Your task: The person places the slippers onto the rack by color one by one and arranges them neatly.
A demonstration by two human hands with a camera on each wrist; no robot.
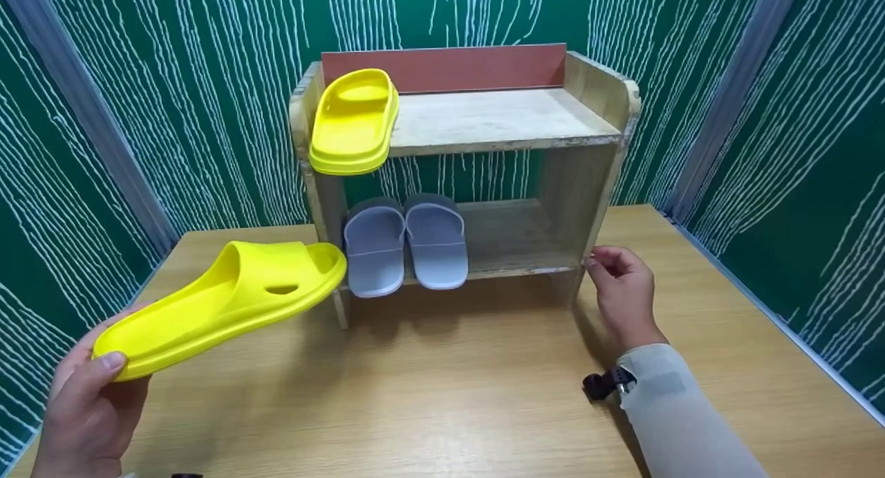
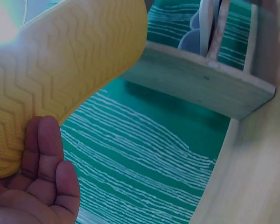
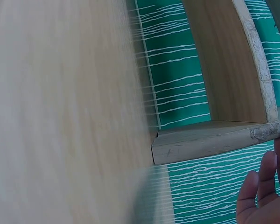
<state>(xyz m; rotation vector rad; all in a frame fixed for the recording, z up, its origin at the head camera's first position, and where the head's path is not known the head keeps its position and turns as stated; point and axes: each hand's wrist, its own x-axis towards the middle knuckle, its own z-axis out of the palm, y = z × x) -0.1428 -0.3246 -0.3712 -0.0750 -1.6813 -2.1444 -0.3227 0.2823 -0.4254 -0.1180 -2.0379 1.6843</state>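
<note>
My left hand point(image 1: 93, 402) grips a yellow slide sandal point(image 1: 207, 312) by its heel end, thumb on top and fingers beneath. The zigzag-patterned sole point(image 2: 70, 65) faces the left wrist camera. The sandal's toe overlaps the left side of a wooden shoe rack point(image 1: 508, 142) in the head view. My right hand point(image 1: 626, 295) is at the rack's right side panel, fingertips touching its front edge near the lower shelf. A second yellow sandal point(image 1: 352, 129) sits at the left end of the top shelf. On the lower shelf, two grey slippers point(image 1: 439, 250) stand side by side at the left.
The rack stands on a wooden table point(image 1: 442, 395), with a reddish-brown back board point(image 1: 477, 70) behind its top shelf. Green walls with white streaks point(image 1: 228, 104) enclose the table. A small black device point(image 1: 601, 386) is strapped at the right wrist.
</note>
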